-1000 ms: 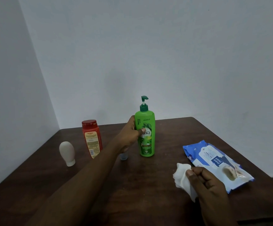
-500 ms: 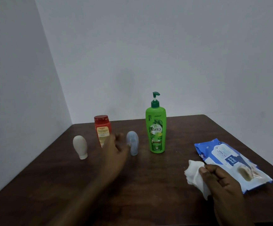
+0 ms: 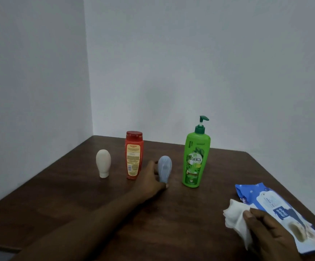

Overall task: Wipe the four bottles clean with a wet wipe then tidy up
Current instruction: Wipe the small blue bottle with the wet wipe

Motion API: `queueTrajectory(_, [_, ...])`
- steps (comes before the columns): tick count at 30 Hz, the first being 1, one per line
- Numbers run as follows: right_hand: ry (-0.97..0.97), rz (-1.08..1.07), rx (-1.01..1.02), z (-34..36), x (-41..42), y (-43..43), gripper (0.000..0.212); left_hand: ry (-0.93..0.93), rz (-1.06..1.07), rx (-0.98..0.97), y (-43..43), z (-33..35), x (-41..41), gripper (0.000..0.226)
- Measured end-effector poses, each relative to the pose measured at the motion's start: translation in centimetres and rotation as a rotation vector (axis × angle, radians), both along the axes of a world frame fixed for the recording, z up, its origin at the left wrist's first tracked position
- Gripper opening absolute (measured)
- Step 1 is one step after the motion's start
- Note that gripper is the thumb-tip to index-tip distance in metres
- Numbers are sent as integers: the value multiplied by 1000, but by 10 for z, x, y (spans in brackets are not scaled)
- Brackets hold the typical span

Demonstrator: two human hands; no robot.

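Fingers of the left hand (image 3: 151, 180) curl round the upright grey bottle (image 3: 164, 170), narrow end down; right hand (image 3: 271, 236) pinches the wipe (image 3: 235, 217)

bg: plain white walls (image 3: 190, 63), corner rear-left | dark brown wood table (image 3: 218, 172) | light dim, even

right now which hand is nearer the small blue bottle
Left. The left hand grips the small blue bottle low down, from its left side; the right hand is well to its right, nearer the camera, holding a wet wipe.
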State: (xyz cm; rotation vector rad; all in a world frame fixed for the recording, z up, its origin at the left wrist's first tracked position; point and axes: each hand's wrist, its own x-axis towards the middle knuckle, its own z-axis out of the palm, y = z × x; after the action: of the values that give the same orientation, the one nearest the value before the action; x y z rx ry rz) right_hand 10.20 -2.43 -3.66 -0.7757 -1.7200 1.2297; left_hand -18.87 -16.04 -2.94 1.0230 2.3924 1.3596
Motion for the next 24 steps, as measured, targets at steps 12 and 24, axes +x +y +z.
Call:
queueTrajectory(12, [290,165,872,108,-133,-34,8,-353,-208,205,-24,24,-5,72])
queueTrajectory(24, [290,3,1108,56,-160,13,24,-473,-201,634,-23,38,-4,47])
